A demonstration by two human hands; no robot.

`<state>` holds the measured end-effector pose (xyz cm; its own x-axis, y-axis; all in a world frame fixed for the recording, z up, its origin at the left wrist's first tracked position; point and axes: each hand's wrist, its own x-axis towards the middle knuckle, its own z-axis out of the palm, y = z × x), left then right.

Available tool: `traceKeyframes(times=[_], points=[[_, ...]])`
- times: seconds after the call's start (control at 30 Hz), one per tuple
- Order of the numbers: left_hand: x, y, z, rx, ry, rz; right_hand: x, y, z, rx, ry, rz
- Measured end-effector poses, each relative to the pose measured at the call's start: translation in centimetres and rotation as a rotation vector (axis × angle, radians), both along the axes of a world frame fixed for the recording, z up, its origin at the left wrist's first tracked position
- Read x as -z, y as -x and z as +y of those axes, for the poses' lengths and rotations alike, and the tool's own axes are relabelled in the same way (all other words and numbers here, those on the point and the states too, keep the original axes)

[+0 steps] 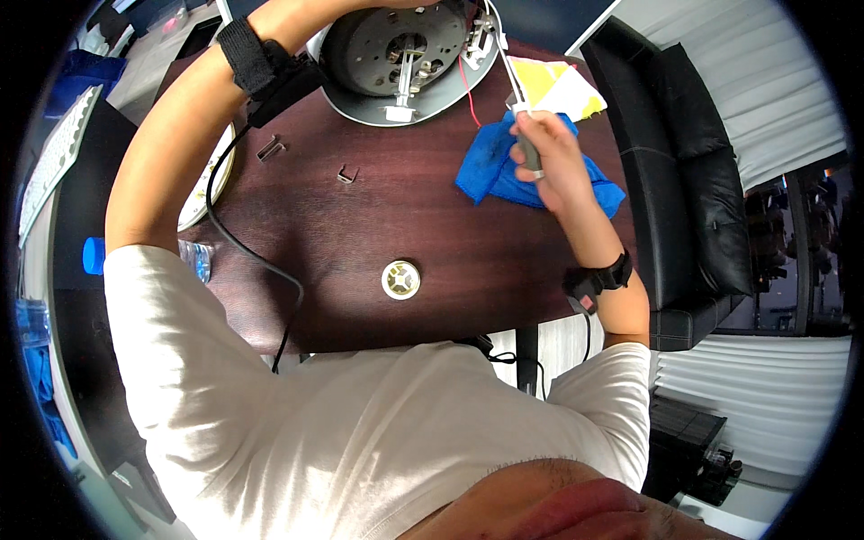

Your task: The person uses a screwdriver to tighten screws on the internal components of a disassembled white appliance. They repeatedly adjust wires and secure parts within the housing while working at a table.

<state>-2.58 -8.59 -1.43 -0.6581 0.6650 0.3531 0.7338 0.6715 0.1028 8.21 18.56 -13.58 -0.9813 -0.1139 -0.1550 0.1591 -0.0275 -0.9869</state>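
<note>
My right hand (551,153) is closed around the grey and white handle of a screwdriver (529,148). Its long metal shaft points away from me, toward the right rim of an opened round appliance body (355,110). That body has a grey outer shell, a dark inner plate with holes, a metal bracket and a red wire. My left arm reaches over to the far side of it. Only a sliver of my left hand (378,3) shows at the top edge, its fingers out of sight. Beneath my right hand lies a blue cloth (490,162).
Two small metal brackets (347,174) lie on the brown table (333,297), near a round white and gold part (400,280). A yellow and white cloth (567,90) sits far right. A bottle with a blue cap (94,256) and a black cable (261,261) are at left.
</note>
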Motion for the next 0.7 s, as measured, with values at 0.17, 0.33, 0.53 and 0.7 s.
traceKeyframes(times=[0.17, 0.33, 0.53, 0.7], points=[[-0.2, -0.1, 0.0, 0.020, -0.024, -0.005, -1.6, 0.9, 1.5, 0.252, -1.105, 0.965], [-0.2, 0.3, -0.1, -0.034, -0.023, -0.090, -3.3, 0.6, 1.8, 0.230, -1.479, 1.013], [-0.4, -0.2, -0.1, -0.040, -0.033, -0.073, -5.3, 0.5, 1.3, 0.269, -1.730, 1.202], [-0.5, -0.4, 0.4, -0.066, 0.006, -0.050, -7.9, 0.4, 1.3, 0.192, -1.866, 1.323]])
